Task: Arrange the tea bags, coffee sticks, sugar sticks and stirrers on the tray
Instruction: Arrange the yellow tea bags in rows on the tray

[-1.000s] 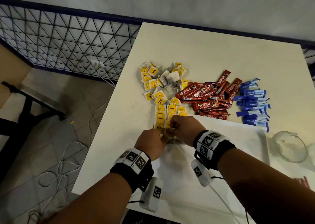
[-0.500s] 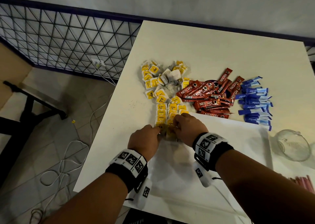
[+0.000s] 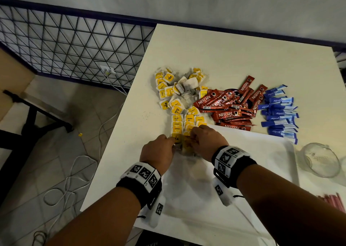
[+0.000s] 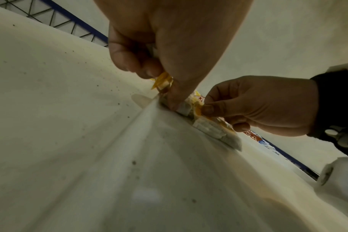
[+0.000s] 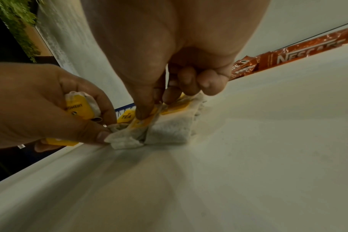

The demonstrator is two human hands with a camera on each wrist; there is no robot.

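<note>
Head view, left hand: the left hand (image 3: 158, 153) sits at the tray's far-left corner, fingers curled round tea bags (image 3: 177, 131)
Head view, right hand: the right hand (image 3: 207, 142) lies just beside the left one, fingertips pinched down on the yellow-tagged bags at the tray's corner
Head view, tray: the white tray (image 3: 262, 157) lies on the near part of the white table (image 3: 215, 54), both forearms over it
Head view, supplies: a loose heap of tea bags beyond the tray, red coffee sticks (image 3: 230, 107) to their right, blue sugar sticks (image 3: 279, 112) further right, all on the table; pink stirrers (image 3: 335, 201) at the right edge, near a clear glass jar (image 3: 321, 159)
Left wrist view, left hand (image 4: 169, 47): thumb pressed on a bag at the tray's rim (image 4: 141, 113), a yellow tag nipped under the curled fingers
Left wrist view, right hand (image 4: 262, 105): thumb and forefinger pinch a yellow tag, bags lying below it inside the tray
Right wrist view, right hand (image 5: 169, 55): thumb and fingertips squeeze a tag atop bags (image 5: 169, 130) resting on the tray floor
Right wrist view, left hand (image 5: 44, 108): a tea bag cupped in the palm, thumb tip on another bag at the rim; coffee sticks (image 5: 288, 55) lie beyond the tray's edge
</note>
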